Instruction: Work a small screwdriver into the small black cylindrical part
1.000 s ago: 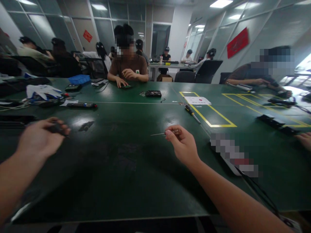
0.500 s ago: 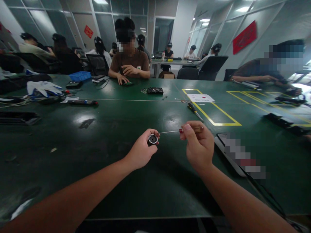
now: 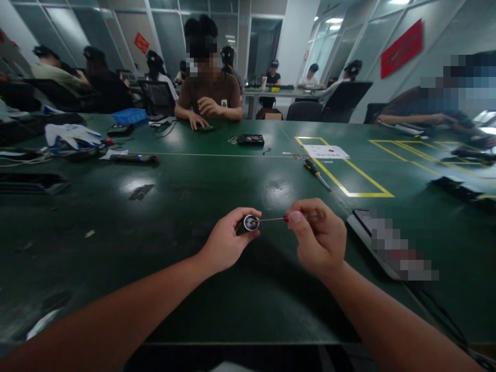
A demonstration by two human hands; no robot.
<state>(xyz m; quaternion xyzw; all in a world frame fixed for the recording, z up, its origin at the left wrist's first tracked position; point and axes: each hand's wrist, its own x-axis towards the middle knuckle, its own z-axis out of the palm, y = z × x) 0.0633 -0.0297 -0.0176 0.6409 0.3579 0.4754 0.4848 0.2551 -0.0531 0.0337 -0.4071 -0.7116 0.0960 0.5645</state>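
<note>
Above the green table, my left hand (image 3: 228, 240) is closed around a small round black part with a silver rim (image 3: 251, 222). Its open end faces me; its exact kind I cannot make out. My right hand (image 3: 320, 235) grips a screwdriver (image 3: 285, 218) with a clear amber handle and a red collar. The thin shaft runs left, and its tip is at the rim of the round part. Whether the tip sits inside it I cannot tell. Beyond my right hand lies another screwdriver (image 3: 315, 173), black and yellow.
A phone (image 3: 374, 243) on a pale stand lies right of my right hand. Farther back are a black device (image 3: 251, 140), a paper sheet (image 3: 326, 151) and yellow tape outlines. White gloves (image 3: 72, 136) and a blue bin (image 3: 129, 115) are at left. A person (image 3: 209, 95) works opposite.
The round part has turned in my left hand, its opening now more toward me. The screwdriver tip has come to its rim. The whole view has shifted slightly.
</note>
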